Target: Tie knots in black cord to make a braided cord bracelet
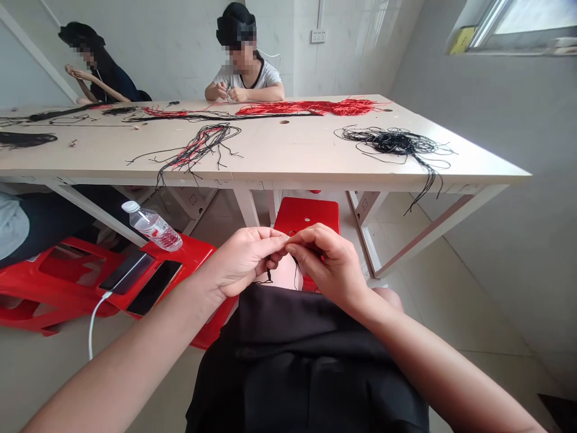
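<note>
Above my lap, my left hand (pixel 252 255) and my right hand (pixel 327 258) meet at the fingertips, both closed in a pinch. Between them runs a thin black cord (pixel 295 264), with strands hanging below the fingers on both sides. The exact spot where the fingertips press on the cord is hidden. On the table ahead lies a bundle of black and red cords (pixel 198 147). A tangled heap of black cord (pixel 396 143) rests at the right, its ends drooping over the front edge.
A long pale table (pixel 288 159) spans the front, with red cords (pixel 315 108) along its far side. Two people sit beyond it. At my left, a red stool (pixel 193 243) bears a water bottle (pixel 155 225), a phone (pixel 155 287) and a power bank (pixel 126 272). Another red stool (pixel 311 210) stands under the table.
</note>
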The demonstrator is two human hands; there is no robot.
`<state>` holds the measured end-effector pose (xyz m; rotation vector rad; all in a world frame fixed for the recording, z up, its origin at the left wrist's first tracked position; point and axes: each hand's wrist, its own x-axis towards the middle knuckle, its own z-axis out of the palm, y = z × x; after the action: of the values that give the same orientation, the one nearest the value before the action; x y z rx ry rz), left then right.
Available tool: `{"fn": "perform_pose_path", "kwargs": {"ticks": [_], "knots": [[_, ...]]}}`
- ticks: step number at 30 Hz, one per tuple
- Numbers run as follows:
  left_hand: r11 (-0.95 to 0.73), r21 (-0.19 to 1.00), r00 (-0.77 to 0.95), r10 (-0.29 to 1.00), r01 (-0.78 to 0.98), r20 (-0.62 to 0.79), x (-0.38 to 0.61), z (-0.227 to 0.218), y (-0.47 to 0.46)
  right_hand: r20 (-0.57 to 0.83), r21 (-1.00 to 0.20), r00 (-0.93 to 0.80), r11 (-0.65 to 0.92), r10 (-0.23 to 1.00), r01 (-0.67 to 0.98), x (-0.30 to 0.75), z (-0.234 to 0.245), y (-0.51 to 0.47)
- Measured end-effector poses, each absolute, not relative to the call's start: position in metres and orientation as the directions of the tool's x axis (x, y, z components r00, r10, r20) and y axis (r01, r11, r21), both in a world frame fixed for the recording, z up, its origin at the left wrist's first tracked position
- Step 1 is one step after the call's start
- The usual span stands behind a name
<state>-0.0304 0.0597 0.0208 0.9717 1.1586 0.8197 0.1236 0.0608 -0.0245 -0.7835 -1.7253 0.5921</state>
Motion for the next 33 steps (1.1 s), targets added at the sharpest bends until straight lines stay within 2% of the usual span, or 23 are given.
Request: {"fn": "perform_pose_path", "kwargs": {"ticks": [4,7,12,19,25,30,33], "knots": [[0.427,0.891,0.239,0.891,-0.153,-0.386,-0.029,0.023,0.059,0.476,-0.879,-0.184,0.473,0.860,-0.060,0.121,-0.027,0.063],[0.499,0.840,0.275,0.855,-0.211,-0.439,-0.031,0.023,0.060,0.375,-0.910,-0.213,0.315,0.902,-0.268,0.118,-0.030,0.065],[0.500,0.853,0.391,0.822,-0.148,-0.414,-0.038,0.021,0.060,0.326,-0.905,-0.215,0.238,0.921,-0.351,0.118,-0.026,0.064],[0.238,0.970,0.262,0.935,0.043,-0.241,-0.033,0.026,0.052,0.305,-0.921,-0.177,0.242,0.936,-0.307,0.127,-0.012,0.052],[0.196,0.976,0.187,0.959,0.098,-0.211,-0.020,0.015,0.053,0.255,-0.942,-0.155,0.210,0.954,-0.261,0.134,-0.021,0.048],[0.137,0.974,0.219,0.960,0.181,-0.176,-0.017,0.003,0.050,0.268,-0.963,-0.275,0.267,0.923,-0.043,0.148,-0.019,0.055],[0.147,0.962,0.200,0.960,0.230,-0.195,-0.017,0.002,0.051,0.318,-0.914,-0.350,0.384,0.881,0.135,0.161,-0.007,0.059]]}}
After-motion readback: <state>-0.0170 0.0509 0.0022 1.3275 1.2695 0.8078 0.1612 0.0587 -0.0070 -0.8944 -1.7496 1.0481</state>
